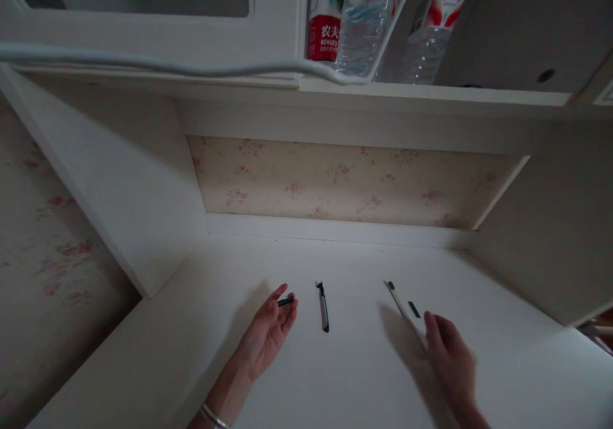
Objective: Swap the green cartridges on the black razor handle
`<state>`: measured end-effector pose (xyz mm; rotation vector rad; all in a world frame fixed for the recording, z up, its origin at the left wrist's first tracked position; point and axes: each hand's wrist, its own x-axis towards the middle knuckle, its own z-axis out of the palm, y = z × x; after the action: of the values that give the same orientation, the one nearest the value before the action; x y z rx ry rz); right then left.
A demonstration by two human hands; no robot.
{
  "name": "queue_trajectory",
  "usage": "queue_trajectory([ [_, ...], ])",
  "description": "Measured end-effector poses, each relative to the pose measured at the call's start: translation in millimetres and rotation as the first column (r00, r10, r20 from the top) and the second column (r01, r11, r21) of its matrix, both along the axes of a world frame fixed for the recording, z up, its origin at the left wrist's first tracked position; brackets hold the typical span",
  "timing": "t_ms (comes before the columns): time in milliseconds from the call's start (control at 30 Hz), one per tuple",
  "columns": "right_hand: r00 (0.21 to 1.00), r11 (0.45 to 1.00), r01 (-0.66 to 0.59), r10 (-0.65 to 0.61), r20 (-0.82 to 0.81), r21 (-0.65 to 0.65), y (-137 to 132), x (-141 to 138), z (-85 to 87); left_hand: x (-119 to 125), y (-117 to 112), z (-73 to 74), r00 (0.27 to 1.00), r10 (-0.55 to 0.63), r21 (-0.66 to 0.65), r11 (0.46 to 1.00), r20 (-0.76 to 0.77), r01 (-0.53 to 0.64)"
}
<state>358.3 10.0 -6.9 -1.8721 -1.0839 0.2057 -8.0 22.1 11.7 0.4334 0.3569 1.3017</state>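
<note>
Left hand (268, 330): raised over the white desk (354, 378), palm turned partly upward; a short dark piece (286, 301) is pinched between the thumb and the fingertips. A bracelet (213, 417) is worn at the wrist.
Right hand (450, 359): held at the right with the fingers curled in and the back of the hand largely shown; whether anything is gripped cannot be told.
Black-ended stick (324, 308): laid on the desk between the hands, touched by neither and nearer the left one.
Pale stick (396, 297): seen in front of the right hand, dark at its far tip; its near end is lost beside the hand.
Dark strip (414, 309): shown just beside the pale stick and close to the right fingertips; contact cannot be confirmed.
Careful handling: the short piece is probably best kept in a light, centred pinch, since a hard squeeze could make it slip; slim sticks are likely steadied best near the middle.
Shelf above: a clear bottle (366, 33) and a red-and-white container (325, 30) are stood side by side, well apart from the hands.
</note>
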Motion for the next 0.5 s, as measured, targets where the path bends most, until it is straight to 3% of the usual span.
queue_trajectory([
  [67,0.986,0.986,-0.166,0.165,-0.015,-0.02,-1.6,-37.6,3.8,-0.7,0.2,-0.6,1.0,0.006,-0.003,1.0,0.004,-0.006],
  [133,0.923,0.922,-0.384,0.382,-0.037,-0.05,1.0,-79.0,8.2,-0.6,0.6,-0.7,1.0,0.006,-0.001,1.0,-0.006,-0.006],
  [233,0.846,0.837,-0.53,0.534,-0.013,-0.132,11.6,-134.6,12.7,0.6,0.6,0.0,1.0,0.008,-0.002,1.0,-0.023,-0.008],
  [367,0.8,0.839,-0.469,0.535,0.271,-0.275,29.8,-180.5,11.0,1.9,0.0,0.8,1.0,0.026,-0.013,1.0,-0.006,-0.026],
  [500,0.746,0.868,-0.323,0.479,0.463,-0.377,41.8,-196.6,6.8,2.2,-0.7,0.1,0.999,0.029,-0.045,0.999,0.04,-0.028],
])
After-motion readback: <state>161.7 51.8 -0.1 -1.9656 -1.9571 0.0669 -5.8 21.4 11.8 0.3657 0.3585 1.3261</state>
